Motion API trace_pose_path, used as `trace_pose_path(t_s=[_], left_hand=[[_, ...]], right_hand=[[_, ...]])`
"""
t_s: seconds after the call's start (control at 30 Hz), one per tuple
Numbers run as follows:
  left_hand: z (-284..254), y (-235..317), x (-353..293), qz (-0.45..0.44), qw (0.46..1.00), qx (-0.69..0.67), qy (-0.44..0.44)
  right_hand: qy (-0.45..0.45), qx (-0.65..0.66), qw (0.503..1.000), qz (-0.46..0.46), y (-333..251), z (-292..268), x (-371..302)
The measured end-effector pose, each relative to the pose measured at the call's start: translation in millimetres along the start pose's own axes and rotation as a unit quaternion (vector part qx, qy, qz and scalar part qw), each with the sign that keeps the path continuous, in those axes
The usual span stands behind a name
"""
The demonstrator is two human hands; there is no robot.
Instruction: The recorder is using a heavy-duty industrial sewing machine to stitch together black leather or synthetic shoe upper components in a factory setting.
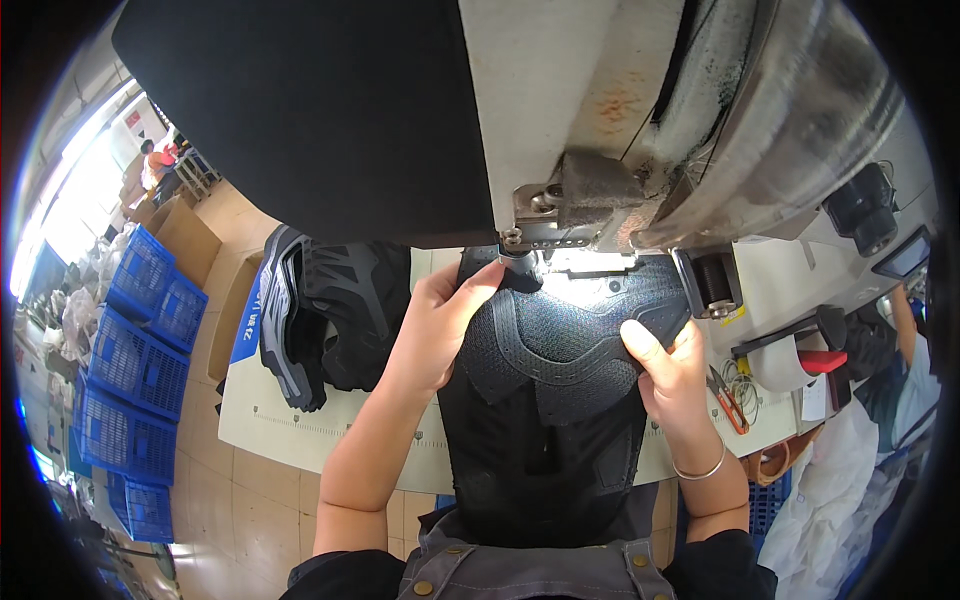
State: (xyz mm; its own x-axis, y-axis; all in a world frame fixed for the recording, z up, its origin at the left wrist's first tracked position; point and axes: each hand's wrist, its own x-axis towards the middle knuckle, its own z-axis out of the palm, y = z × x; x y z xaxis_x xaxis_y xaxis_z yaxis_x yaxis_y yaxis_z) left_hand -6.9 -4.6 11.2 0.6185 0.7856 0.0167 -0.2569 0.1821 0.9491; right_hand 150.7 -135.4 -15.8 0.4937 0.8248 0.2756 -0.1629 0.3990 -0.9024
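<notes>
A black shoe upper (560, 350) of mesh with overlaid panels lies under the lit head of a sewing machine (570, 205). Its lower part hangs over the table edge toward my lap. My left hand (447, 318) grips its left edge, thumb pointing up beside the presser area, fingers mostly hidden beneath. On the right, my right hand (668, 368) pinches the opposite edge, thumb on top and fingers partly under the material. The needle itself cannot be made out in the glare.
Grey-and-black shoe parts (335, 310) are piled on the table's left. Orange-handled snips (728, 400) and a thread spool (714, 282) sit to the right. Blue crates (135, 365) are stacked on the floor at left. Another person (158, 165) is far off at the upper left.
</notes>
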Motion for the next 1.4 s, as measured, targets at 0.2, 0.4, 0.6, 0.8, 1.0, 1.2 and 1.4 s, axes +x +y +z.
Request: trace_pose_path(t_s=[0.2,0.4,0.6,0.8,1.0,1.2,1.4], left_hand=[[-5,-14,-40,-0.052,0.997,0.031,-0.043],[-1,-42,-73,-0.066,0.986,0.043,-0.148],[35,-55,-65,-0.023,0.996,-0.048,-0.072],[41,-37,-54,0.051,0.997,-0.006,0.065],[42,-36,-50,-0.003,0.996,-0.031,0.081],[38,-35,-46,0.018,0.997,-0.010,0.074],[37,-34,-41,0.029,0.996,-0.016,0.078]], right_hand=[[-0.008,0.035,0.996,0.077,-3,-2,-11],[-0.024,0.040,0.992,0.121,-5,9,-25],[-0.068,0.007,0.985,0.160,-5,11,-38],[-0.236,-0.220,0.944,0.073,-45,-12,-62],[-0.022,-0.441,0.881,-0.169,-17,-40,2],[-0.045,-0.125,0.991,-0.022,-19,-44,14],[-0.042,-0.137,0.989,-0.040,-26,-37,17]])
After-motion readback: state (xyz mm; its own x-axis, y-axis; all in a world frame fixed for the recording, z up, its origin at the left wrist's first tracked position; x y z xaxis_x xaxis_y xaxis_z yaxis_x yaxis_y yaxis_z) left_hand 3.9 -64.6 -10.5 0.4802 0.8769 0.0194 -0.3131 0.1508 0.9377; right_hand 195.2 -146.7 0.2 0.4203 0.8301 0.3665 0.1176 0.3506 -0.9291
